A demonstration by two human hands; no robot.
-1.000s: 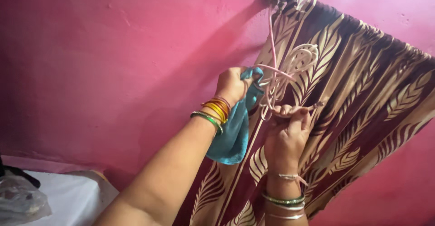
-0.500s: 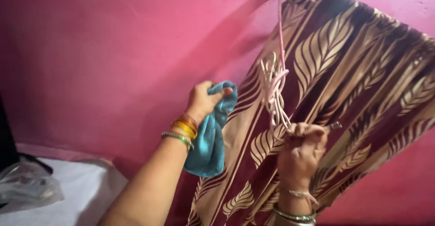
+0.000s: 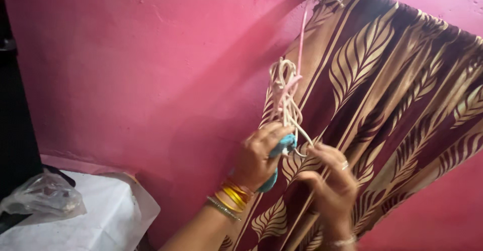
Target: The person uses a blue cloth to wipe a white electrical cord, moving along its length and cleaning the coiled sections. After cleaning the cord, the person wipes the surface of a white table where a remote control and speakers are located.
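The cord bundle (image 3: 285,96) hangs against the curtain (image 3: 397,105), its lower loops not yet freed. Just below it, the left hand (image 3: 257,156) grips a blue cloth (image 3: 283,150); the right hand (image 3: 332,180), blurred, seems half-curled, touching the loops.

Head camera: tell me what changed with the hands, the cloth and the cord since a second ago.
The left hand dropped lower and moved in to the bundle of pale cord, bunching the blue cloth against its lower strands. The right hand came down too, fingers now looser near the cord's tail. The cord hangs longer and narrower. The leaf-patterned curtain, pink wall and plastic bag stayed put.
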